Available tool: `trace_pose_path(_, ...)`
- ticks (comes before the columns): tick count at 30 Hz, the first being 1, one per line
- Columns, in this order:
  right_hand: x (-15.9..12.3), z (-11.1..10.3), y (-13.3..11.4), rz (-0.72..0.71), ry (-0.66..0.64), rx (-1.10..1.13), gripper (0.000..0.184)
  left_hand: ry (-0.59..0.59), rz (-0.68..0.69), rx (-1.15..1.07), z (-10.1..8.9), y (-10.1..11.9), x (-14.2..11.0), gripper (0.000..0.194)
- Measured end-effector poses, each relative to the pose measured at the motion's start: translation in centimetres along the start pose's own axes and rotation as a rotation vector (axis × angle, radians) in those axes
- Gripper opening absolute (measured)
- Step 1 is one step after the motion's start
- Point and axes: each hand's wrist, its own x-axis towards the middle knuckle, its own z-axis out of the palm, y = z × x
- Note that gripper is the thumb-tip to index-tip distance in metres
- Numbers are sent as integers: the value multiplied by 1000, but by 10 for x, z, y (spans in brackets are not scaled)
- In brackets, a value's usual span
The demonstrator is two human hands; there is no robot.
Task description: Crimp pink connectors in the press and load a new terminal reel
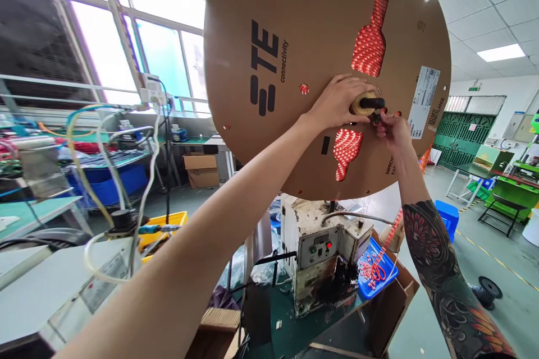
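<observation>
A large brown cardboard reel (236, 56) fills the upper middle, with red strip material (370, 47) showing through its cut-outs. A black shaft (373, 103) sticks out at its centre, with a yellowish round collar (359, 104) around it. My left hand (341, 102) lies against the reel face, its fingers closed around the collar. Just below the shaft end, my right hand (394, 130) pinches a small dark knob (376, 118), partly hidden by the fingers. A white label (425, 101) is stuck on the reel to the right.
Under the reel stands a stained white machine (311, 269) with a red-lit button. Beside it a blue tray (381, 280) holds red pieces. Hoses and a yellow bin (177, 224) are at left. A black spool (488, 290) lies on the floor at right.
</observation>
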Motion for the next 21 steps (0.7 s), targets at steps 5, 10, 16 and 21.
trace_pose_path(5, -40, -69, -9, -39, 179, -205, 40, 67, -120, 3, -33, 37, -30, 75)
trace_pose_path(10, -118, -165, 21, 99, 474, -620, 52, 460, -416, 81, -62, 117, -150, 22)
trace_pose_path(16, -174, -194, 63, 437, 267, -629, 25, 169, -729, -542, 10, 214, -308, 36)
trace_pose_path(21, -200, -206, 42, 464, 231, -601, 31, -81, -1081, -769, 89, 261, -357, 52)
